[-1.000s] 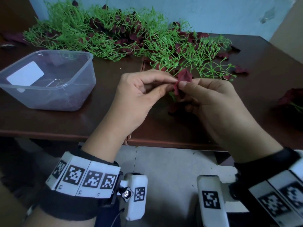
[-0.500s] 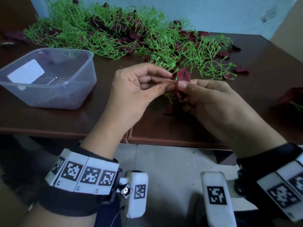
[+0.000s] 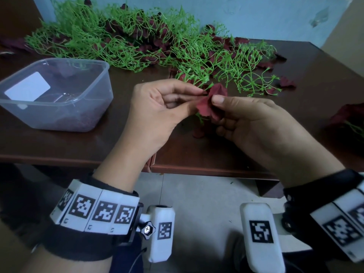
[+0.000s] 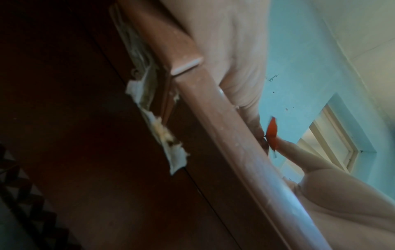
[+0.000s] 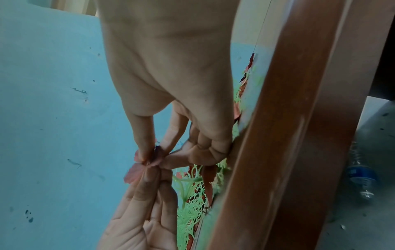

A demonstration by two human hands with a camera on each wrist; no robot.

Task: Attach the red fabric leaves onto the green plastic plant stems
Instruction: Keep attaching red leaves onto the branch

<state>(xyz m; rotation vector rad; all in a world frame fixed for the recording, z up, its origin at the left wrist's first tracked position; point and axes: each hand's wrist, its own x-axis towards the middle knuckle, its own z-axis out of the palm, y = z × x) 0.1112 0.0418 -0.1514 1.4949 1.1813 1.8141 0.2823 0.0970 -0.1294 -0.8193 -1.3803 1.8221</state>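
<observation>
Both wrists carry black straps with white blocks bearing black square codes — white camera housings attached, one by a metal knob.

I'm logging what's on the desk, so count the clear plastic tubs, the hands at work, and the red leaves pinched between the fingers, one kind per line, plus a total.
Clear plastic tubs: 1
Hands: 2, left hand, right hand
Pinched red leaves: 1
Total: 4

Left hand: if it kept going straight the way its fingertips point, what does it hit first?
The left hand points rightward at the red fabric leaf that it already pinches, so the leaf comes first. Right behind it is the right hand, whose thumb presses the same leaf. Depth beyond that is unclear.
</observation>
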